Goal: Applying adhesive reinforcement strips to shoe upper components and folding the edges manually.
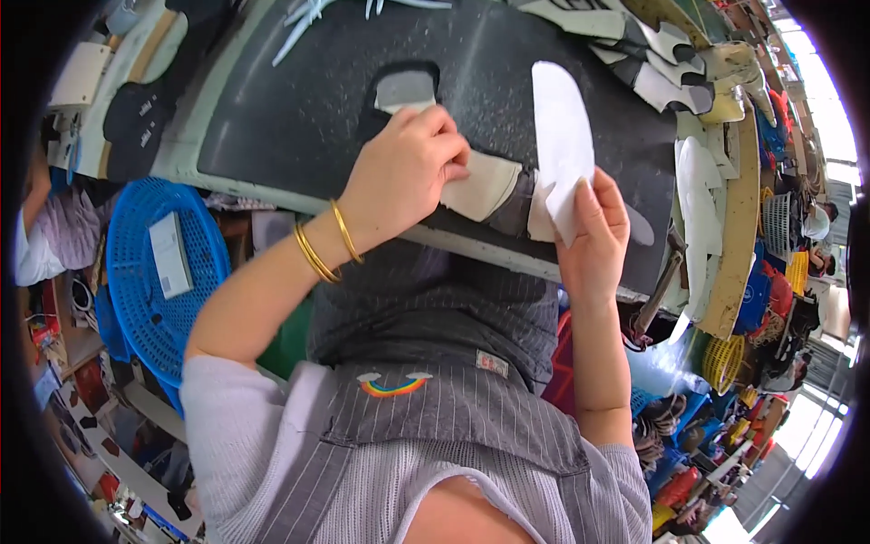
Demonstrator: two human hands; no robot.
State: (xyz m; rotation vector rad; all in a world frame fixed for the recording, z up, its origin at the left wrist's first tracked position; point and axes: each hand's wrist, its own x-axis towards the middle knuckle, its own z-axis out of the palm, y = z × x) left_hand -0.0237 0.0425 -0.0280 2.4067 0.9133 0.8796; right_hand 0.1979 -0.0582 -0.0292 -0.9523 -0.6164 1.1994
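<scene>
On the black work mat in front of me lies a shoe upper piece in black, with beige and grey patches. My left hand is closed on it, fingers curled and thumb pinching near its beige part. The part under my palm is hidden. My right hand pinches the lower end of a long, round-tipped white sheet between thumb and fingers. That sheet stands up over the mat, its lower end overlapping the right part of the upper piece.
Pale strips lie at the mat's far edge. More black-and-white upper pieces are stacked at far right. White cut sheets lie on the board to the right. A blue plastic basket with a white box stands at left, below the table edge.
</scene>
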